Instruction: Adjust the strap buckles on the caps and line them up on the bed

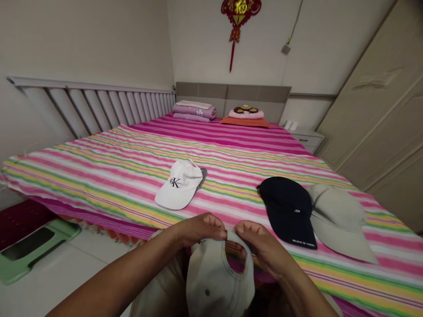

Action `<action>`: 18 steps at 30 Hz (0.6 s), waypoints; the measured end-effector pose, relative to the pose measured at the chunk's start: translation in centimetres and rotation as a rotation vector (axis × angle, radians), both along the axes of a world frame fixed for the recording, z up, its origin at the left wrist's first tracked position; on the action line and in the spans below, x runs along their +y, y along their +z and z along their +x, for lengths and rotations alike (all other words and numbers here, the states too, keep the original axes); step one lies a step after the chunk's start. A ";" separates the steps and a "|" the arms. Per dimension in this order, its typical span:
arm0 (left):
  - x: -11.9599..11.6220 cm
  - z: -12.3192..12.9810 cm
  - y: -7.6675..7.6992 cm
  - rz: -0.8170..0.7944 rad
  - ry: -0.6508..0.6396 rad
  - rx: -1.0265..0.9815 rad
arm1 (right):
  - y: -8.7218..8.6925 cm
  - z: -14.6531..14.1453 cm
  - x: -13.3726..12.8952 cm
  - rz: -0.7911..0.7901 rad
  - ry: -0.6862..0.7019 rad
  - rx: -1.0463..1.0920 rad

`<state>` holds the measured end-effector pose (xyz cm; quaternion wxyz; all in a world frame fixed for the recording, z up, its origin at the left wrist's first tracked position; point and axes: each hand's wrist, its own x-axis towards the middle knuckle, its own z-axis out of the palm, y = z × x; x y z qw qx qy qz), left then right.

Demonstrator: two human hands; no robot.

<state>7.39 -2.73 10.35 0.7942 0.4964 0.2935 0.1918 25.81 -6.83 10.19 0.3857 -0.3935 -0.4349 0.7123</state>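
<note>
A light grey-green baseball cap [206,275] is held low in front of me, its back opening and strap facing up. My left hand [203,229] pinches the strap from the left, thumb on top. Gripping the strap's other side, my right hand [256,237] has its fingers curled around the edge. Just beyond on the bed lies a white cap [181,182] with black letters on its front. Right of my hands, a dark navy cap [287,209] rests against a beige cap [340,220], partly overlapping it.
The caps lie on a bed with a striped sheet [109,176]. Folded purple bedding [193,112] and a pink pillow [246,114] sit by the headboard [208,90]. A white railing [95,101] runs along the left. On the floor stands a green stool [59,231].
</note>
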 end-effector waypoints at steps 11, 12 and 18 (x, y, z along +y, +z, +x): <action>1.1 0.1 -0.7 -0.085 0.075 -0.276 | -1.9 2.0 0.4 -0.057 0.150 0.257; 1.0 0.4 -0.4 -0.095 0.063 -0.297 | -1.6 2.0 0.5 -0.063 0.122 0.284; 0.6 2.0 0.9 -0.154 0.062 -0.427 | -0.3 2.6 1.0 -0.054 -0.111 0.307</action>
